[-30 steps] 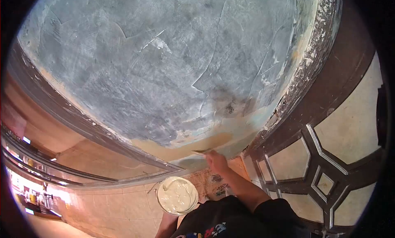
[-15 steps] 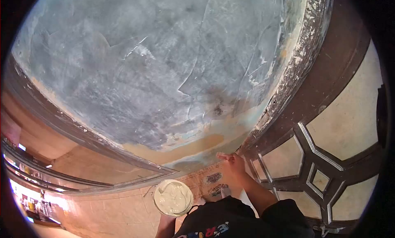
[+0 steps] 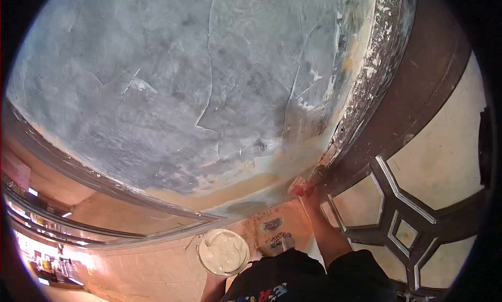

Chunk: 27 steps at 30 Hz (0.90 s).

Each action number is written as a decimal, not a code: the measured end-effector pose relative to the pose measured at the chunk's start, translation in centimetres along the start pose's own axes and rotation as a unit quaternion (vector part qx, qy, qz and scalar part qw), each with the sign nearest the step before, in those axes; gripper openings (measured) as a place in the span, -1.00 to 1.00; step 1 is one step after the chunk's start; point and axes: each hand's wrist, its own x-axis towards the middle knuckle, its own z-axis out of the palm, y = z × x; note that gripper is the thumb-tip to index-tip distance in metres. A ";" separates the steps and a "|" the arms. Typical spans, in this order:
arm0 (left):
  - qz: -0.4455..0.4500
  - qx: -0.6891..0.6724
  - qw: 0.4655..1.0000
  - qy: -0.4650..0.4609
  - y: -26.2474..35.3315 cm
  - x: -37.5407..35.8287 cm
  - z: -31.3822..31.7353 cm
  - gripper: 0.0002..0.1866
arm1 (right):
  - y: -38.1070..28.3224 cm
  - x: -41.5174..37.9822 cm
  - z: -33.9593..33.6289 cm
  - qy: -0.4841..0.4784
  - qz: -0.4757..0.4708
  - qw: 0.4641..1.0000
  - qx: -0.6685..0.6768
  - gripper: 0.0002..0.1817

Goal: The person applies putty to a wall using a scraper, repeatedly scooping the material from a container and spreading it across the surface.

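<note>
A round tub [image 3: 224, 252] of creamy off-white paste sits at the lower middle, a thin wire handle at its left side. Under its rim is my left hand [image 3: 215, 279], holding the tub from below; most of the fingers are hidden. My right hand [image 3: 303, 189] is at the bottom right corner of the grey-blue patchy wall [image 3: 172, 93], close to the dark wooden frame [image 3: 334, 171]. Its fingers are curled closed. Whatever they hold, if anything, is too small to make out.
On the right stands a dark panelled door [image 3: 402, 187] with pale inserts. The frame's edge [image 3: 366, 77] is chipped and flaking. A tiled floor [image 3: 151, 268] lies below, with my foot [image 3: 287, 243] near dark-stained brown flooring [image 3: 272, 225]. Shelves with bottles [image 3: 49, 263] show far left.
My right hand has moved slightly right and up, closer to the frame, and its fingers look more curled. The tub has shifted a little right. The view has turned, so the wall appears further left.
</note>
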 end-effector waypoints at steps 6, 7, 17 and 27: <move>0.006 0.014 1.000 -0.002 -0.2 0.5 0.7 -0.21 | -2.6 -3.9 3.1 -0.120 -0.041 0.992 -0.019 -0.67; 0.006 0.017 1.000 -0.002 -0.3 0.7 1.0 -0.21 | -2.3 -3.8 4.0 -0.149 -0.069 0.980 -0.115 -0.66; 0.021 0.047 0.999 0.002 -0.8 1.3 2.4 -0.22 | 0.0 0.5 1.2 -0.057 0.051 0.931 0.356 -0.66; 0.031 0.066 0.997 0.019 -1.4 2.6 4.6 -0.22 | 4.7 -2.9 2.8 -0.154 0.099 0.980 -0.077 -0.71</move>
